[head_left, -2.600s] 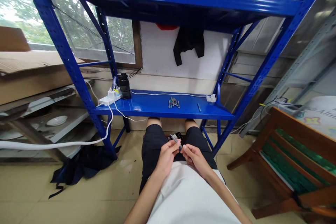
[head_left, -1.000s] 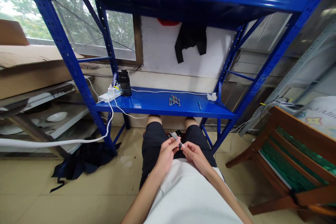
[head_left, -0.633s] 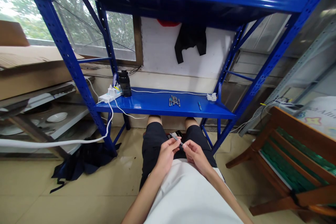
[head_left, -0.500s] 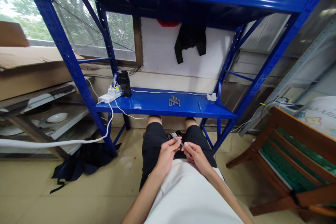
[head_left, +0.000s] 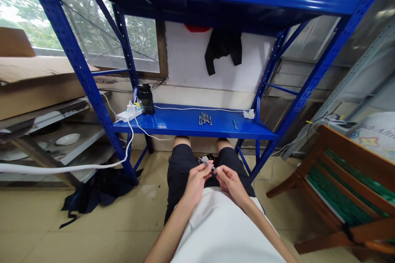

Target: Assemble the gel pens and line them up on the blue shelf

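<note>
Over my lap, my left hand (head_left: 198, 176) pinches a slim pen (head_left: 205, 162) with its fingers closed round the barrel. The pen's tip end points up and left. My right hand (head_left: 227, 178) is closed at the pen's other end, thumb and forefinger together on it. Beneath the pen, between my thighs, lies a black packet (head_left: 210, 157) with white print, partly covered by my hands. On the blue shelf (head_left: 173, 121) ahead, several short pens (head_left: 205, 119) lie in a cluster. A single blue pen (head_left: 234, 124) lies apart to their right.
A black bottle (head_left: 146, 98) and a white power strip (head_left: 128, 114) stand at the shelf's left end, with cables trailing. Crumpled white tissue (head_left: 248, 114) sits at its right end. A wooden chair (head_left: 348, 197) is on my right, dark cloth (head_left: 98, 191) on the floor at left.
The pen has tilted slightly in my fingers, lying a little flatter. Both hands have stayed in almost the same place.
</note>
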The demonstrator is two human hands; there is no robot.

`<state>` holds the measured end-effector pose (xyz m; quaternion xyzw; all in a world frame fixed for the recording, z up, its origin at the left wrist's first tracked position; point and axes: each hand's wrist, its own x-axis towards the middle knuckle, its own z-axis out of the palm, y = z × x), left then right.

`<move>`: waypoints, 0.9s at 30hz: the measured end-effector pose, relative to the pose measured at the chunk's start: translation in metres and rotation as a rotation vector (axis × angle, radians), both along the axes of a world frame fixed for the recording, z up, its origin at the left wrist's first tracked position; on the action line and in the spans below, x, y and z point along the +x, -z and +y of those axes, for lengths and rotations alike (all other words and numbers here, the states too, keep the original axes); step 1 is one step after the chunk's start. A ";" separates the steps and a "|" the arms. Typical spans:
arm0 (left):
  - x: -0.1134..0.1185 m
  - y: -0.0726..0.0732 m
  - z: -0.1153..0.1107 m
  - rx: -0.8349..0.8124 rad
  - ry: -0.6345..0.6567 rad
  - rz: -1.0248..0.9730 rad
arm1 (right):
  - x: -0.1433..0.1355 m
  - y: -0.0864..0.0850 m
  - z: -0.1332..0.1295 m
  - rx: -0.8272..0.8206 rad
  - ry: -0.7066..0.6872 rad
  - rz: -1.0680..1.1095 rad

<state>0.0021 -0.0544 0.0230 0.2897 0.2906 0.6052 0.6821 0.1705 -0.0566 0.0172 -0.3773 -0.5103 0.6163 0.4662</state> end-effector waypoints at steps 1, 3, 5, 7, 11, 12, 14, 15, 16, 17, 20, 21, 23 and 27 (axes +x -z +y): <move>0.000 0.000 0.000 -0.003 -0.005 0.005 | 0.000 -0.001 0.000 0.009 0.018 0.009; 0.000 0.001 0.000 -0.004 -0.010 0.013 | -0.001 -0.002 -0.001 0.025 0.042 0.012; 0.000 0.001 0.000 0.003 -0.006 0.013 | 0.000 -0.003 -0.002 0.036 0.044 0.000; 0.000 0.002 0.001 0.008 -0.001 0.007 | 0.001 -0.004 -0.002 0.039 0.030 -0.019; 0.001 0.003 0.002 0.009 -0.002 0.002 | 0.001 -0.003 -0.001 0.023 -0.001 -0.053; 0.001 0.003 0.002 0.007 0.000 0.001 | 0.002 -0.002 -0.001 0.021 -0.006 -0.059; 0.001 0.003 0.001 0.004 0.007 -0.002 | 0.002 0.000 -0.001 0.022 -0.010 -0.071; 0.001 0.002 0.001 0.003 0.012 -0.003 | 0.003 0.001 -0.001 0.023 -0.010 -0.075; 0.001 0.001 0.001 0.003 0.018 -0.002 | 0.003 0.002 -0.001 0.021 -0.010 -0.075; 0.002 0.001 0.001 0.003 0.023 -0.002 | 0.004 0.002 0.000 0.015 -0.010 -0.068; 0.002 -0.001 0.000 0.013 0.039 -0.003 | 0.005 0.004 0.000 -0.020 -0.017 -0.019; 0.003 -0.001 0.001 0.021 0.044 -0.002 | 0.005 0.004 0.000 -0.033 -0.018 0.003; 0.004 0.002 0.001 0.039 0.045 0.019 | 0.004 0.002 -0.001 -0.049 0.004 0.053; 0.006 0.008 0.002 0.075 0.034 0.130 | 0.003 -0.009 -0.001 -0.026 0.195 0.226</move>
